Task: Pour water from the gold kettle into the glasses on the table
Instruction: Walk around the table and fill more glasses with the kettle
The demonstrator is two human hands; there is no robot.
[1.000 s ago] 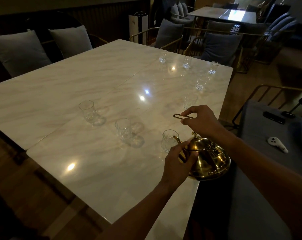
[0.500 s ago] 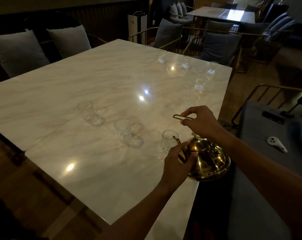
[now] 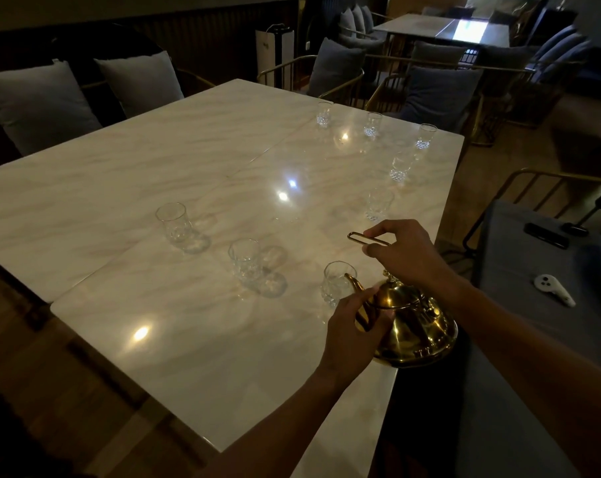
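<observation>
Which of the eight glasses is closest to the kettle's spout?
The glass at the right end of the near row of three; the gold kettle has its spout tip at that glass's rim, while the others stand well clear.

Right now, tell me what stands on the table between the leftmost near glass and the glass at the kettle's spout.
One glass: the middle glass stands between the leftmost glass and the spout-side glass by the gold kettle, seen in the head view.

Polished brass kettle; clear cut glasses; glossy marble table
</observation>
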